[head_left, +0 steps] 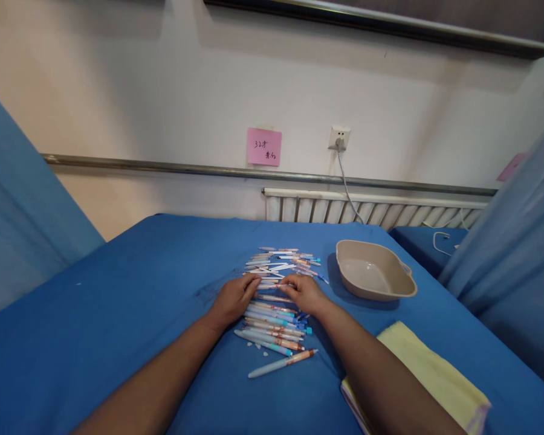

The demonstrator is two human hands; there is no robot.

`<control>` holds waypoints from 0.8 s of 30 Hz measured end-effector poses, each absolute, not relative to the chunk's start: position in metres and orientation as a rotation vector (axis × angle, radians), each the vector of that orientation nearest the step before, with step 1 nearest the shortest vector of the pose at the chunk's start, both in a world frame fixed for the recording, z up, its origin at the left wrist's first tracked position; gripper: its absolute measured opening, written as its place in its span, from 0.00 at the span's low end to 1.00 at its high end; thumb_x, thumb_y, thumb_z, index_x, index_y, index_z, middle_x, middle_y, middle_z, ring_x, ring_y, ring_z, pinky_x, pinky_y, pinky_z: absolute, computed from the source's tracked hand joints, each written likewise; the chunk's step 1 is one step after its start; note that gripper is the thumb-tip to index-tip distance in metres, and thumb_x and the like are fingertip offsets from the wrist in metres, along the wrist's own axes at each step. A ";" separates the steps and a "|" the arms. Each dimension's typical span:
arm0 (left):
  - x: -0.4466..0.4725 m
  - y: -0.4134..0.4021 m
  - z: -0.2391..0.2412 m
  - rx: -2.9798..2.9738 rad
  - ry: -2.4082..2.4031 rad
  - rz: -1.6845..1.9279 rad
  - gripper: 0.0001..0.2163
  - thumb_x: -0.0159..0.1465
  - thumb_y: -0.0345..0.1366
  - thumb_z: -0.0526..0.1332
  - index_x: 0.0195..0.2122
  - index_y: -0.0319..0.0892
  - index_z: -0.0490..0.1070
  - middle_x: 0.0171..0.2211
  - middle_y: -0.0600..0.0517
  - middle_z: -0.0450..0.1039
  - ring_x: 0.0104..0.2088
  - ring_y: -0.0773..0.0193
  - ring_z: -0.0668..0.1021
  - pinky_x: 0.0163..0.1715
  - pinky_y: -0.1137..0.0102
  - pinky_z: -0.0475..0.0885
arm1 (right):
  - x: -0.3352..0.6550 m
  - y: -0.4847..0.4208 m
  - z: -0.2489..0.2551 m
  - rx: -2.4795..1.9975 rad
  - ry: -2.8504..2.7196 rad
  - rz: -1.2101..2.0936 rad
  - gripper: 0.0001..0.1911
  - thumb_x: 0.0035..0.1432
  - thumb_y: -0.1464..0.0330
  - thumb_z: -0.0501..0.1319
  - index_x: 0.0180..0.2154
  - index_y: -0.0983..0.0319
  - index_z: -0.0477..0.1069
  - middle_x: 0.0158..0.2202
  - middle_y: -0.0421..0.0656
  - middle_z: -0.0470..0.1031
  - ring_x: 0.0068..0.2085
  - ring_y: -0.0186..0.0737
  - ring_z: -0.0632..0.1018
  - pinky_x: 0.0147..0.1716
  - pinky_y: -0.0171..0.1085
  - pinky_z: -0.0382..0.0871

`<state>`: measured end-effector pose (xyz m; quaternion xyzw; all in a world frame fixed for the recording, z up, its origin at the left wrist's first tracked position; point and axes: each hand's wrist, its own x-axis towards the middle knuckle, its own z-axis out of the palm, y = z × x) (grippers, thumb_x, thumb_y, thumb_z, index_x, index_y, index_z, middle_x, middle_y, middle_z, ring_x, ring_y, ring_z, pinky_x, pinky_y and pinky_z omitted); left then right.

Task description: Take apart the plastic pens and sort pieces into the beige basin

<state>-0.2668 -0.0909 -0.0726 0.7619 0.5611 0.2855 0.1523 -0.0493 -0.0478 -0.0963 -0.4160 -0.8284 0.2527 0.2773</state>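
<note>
Several pens (272, 323), pale-bodied with orange, brown or blue ends, lie side by side across the blue-covered surface. Over the far part of the row my left hand (236, 297) is closed, its thumb and fingers pinching the left end of a pale pen (269, 286). The other end of that pen is in the pinched fingers of my right hand (306, 294). Just beyond my fingers, thin white sticks (281, 267) lie crosswise over more pens. Closest to me, one pen (278, 365) rests apart at a slant, near small whitish bits (257, 347).
To the right stands a beige plastic basin (374, 266). A folded yellow cloth (428, 377) lies partly under my right forearm. Behind the blue-covered surface (163, 260) are a radiator (315, 208), a metal rail and a plugged-in cable (347, 181). Blue curtains hang at both sides.
</note>
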 end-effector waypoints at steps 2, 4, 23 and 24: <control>-0.269 -0.090 -0.074 2.171 1.612 0.872 0.15 0.65 0.44 0.51 0.48 0.42 0.68 0.34 0.50 0.76 0.35 0.59 0.77 0.37 0.66 0.69 | -0.049 -0.048 -0.096 -1.119 -2.231 0.669 0.11 0.60 0.63 0.56 0.38 0.58 0.75 0.29 0.38 0.76 0.29 0.34 0.72 0.28 0.31 0.59; -0.271 -0.089 -0.077 2.227 1.539 0.938 0.20 0.62 0.43 0.57 0.54 0.42 0.64 0.42 0.47 0.75 0.41 0.58 0.76 0.42 0.65 0.69 | -0.049 -0.048 -0.097 -1.131 -2.230 0.667 0.11 0.60 0.62 0.56 0.38 0.58 0.75 0.28 0.38 0.76 0.28 0.33 0.71 0.27 0.31 0.58; -0.276 -0.086 -0.072 2.150 1.791 0.869 0.14 0.64 0.46 0.52 0.36 0.44 0.72 0.30 0.52 0.77 0.32 0.60 0.77 0.32 0.70 0.67 | -0.032 -0.035 -0.096 -1.255 -2.161 0.613 0.11 0.60 0.62 0.56 0.38 0.59 0.74 0.34 0.40 0.78 0.34 0.36 0.75 0.32 0.32 0.62; -0.277 -0.085 -0.074 2.148 1.797 0.894 0.13 0.63 0.45 0.53 0.38 0.44 0.72 0.33 0.51 0.78 0.34 0.59 0.77 0.33 0.69 0.68 | -0.030 -0.033 -0.097 -1.288 -2.152 0.596 0.11 0.61 0.62 0.55 0.38 0.59 0.74 0.34 0.41 0.78 0.34 0.37 0.75 0.32 0.32 0.61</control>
